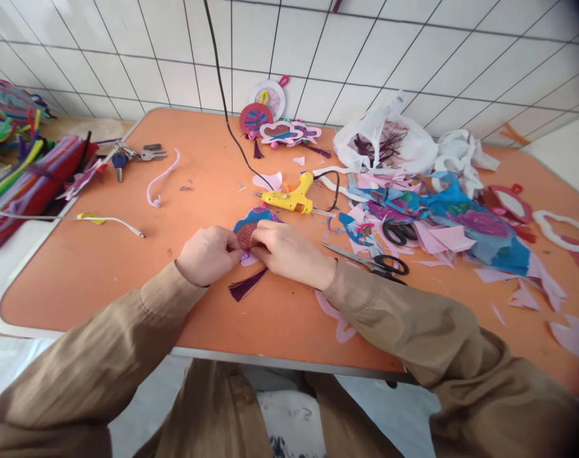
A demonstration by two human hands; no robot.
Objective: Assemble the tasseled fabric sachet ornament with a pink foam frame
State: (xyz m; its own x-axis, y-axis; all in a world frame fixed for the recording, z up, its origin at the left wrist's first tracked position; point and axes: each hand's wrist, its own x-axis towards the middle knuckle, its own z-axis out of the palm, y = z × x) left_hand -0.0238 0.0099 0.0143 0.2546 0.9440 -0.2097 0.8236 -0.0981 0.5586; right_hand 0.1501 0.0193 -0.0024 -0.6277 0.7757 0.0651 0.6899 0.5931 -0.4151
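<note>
Both of my hands meet at the front middle of the table, over a small blue and purple paper ornament (252, 222). My left hand (209, 256) is closed, its fingertips pinching at the ornament's lower left edge. Opposite it, my right hand (289, 251) is closed too, with bent fingers covering the ornament's right side. A dark purple tassel (247, 286) lies just below on the tabletop; its upper end is hidden by my right hand. Just beyond the ornament lies a yellow hot glue gun (289, 196), its nozzle pointing left.
Scissors (365, 257) and paper scraps (442, 238) spread to the right. A white plastic bag (387, 143) and finished ornaments (279, 130) stand at the back. On the left are keys (120, 166), a lilac pipe cleaner (163, 178) and a white cable (112, 221). A black cord (217, 57) hangs down.
</note>
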